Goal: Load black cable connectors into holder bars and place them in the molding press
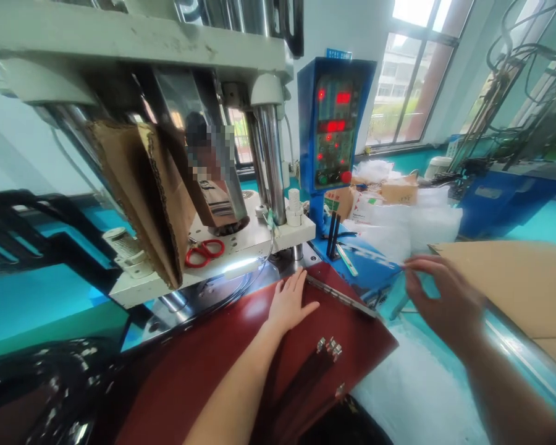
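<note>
My left hand [288,304] lies on the dark red tabletop [213,371], fingers stretched out and thumb apart. Its fingertips are beside the end of a narrow metal bar [343,295] along the table's far right edge. My right hand [447,303] is raised past that edge, thumb and forefinger pinched at the end of a thin white notched strip [373,254]; motion blurs it slightly. Several small shiny metal clips [331,348] stand on the tabletop near my left forearm, and another metal clip [340,390] is closer to me.
A press machine [139,37] rises ahead, with red-handled scissors [204,253] and folded cardboard [139,198] on its platen. Beside it stands a blue control box [336,123] with red lights. A utility knife [347,259] lies behind the table; cardboard [514,278] is at right.
</note>
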`<state>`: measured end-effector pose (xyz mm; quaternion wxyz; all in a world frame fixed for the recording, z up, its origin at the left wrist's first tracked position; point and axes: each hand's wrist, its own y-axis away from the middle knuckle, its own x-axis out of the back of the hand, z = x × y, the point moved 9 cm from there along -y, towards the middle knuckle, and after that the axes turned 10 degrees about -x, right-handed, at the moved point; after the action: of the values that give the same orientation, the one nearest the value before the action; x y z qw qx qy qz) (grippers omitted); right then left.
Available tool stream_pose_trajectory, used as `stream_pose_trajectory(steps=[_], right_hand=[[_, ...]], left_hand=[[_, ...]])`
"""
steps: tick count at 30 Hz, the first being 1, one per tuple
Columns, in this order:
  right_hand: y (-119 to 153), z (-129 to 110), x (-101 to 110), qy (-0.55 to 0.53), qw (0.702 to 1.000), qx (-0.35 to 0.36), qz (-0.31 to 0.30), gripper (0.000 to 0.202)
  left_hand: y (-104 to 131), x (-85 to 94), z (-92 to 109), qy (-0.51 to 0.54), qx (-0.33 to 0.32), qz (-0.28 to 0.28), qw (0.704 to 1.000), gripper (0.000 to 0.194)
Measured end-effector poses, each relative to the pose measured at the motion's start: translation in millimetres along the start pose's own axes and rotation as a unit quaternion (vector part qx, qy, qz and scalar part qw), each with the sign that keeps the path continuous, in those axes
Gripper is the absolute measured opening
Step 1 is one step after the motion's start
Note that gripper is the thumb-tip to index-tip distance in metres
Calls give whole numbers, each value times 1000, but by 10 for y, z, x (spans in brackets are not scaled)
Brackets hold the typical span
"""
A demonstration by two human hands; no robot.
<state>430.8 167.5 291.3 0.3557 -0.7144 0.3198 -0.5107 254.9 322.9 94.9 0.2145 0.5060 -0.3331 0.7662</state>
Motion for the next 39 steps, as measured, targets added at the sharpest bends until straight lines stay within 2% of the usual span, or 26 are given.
stream_pose_trajectory(steps=[2,4,6,8,9,11,12,14,16,19,22,24,26,28,29,31,32,33,34,36,39], right_hand=[[123,206,105,143,988,28,-40,13],[305,535,117,235,969,8,-79,38],[538,813,-4,248,959,-2,-134,56],[775,950,-231,211,956,-2,-203,53],[880,958,-365,180,953,-4,-242,46],[1033,849,-622,98,946,-21,-310,34],[1068,742,-723,51,943,-36,-327,30],[1076,473,-860,-41,943,-70,-323,27],[1087,172,-963,-128,939,-92,-307,27],[1225,-165,-1174,-250,898,-153,-328,29],[1426,-304,-1392,-349,827,-258,-358,31],[1524,-327,-1505,-419,763,-332,-363,30],[1562,-296,-1579,-487,694,-404,-344,27],[1544,-248,-1632,-541,631,-459,-314,24],[1514,-243,-1655,-561,607,-472,-307,23],[1438,-293,-1699,-588,571,-473,-322,24],[1398,-338,-1715,-596,561,-466,-338,25],[1359,-384,-1722,-600,555,-458,-351,27],[1321,-422,-1720,-601,554,-451,-358,28],[1251,-464,-1694,-596,566,-446,-354,28],[1182,-501,-1644,-576,592,-444,-348,29]], left_hand=[[32,108,-19,45,7,22,999,80],[114,230,2,83,21,15,996,80],[259,295,131,101,27,-55,993,75],[475,292,382,90,13,-173,981,74],[596,288,511,69,10,-227,971,77],[794,300,702,15,30,-290,956,81],[863,300,762,-9,48,-307,951,80],[949,268,822,-28,88,-323,942,71],[964,214,839,-13,101,-318,943,53],[924,168,809,2,86,-284,955,28],[905,177,781,0,75,-247,966,22],[898,218,785,18,73,-212,974,20],[904,249,761,69,88,-182,977,15],[956,176,705,202,139,-186,951,17],[995,106,687,294,173,-195,920,22],[1059,-36,714,473,227,-209,825,30],[1071,-80,736,535,242,-209,782,30],[1069,-106,746,575,251,-202,752,26],[1060,-122,747,596,257,-194,735,21],[1026,-131,720,606,268,-169,730,17],[924,-99,710,590,265,-128,752,18]])
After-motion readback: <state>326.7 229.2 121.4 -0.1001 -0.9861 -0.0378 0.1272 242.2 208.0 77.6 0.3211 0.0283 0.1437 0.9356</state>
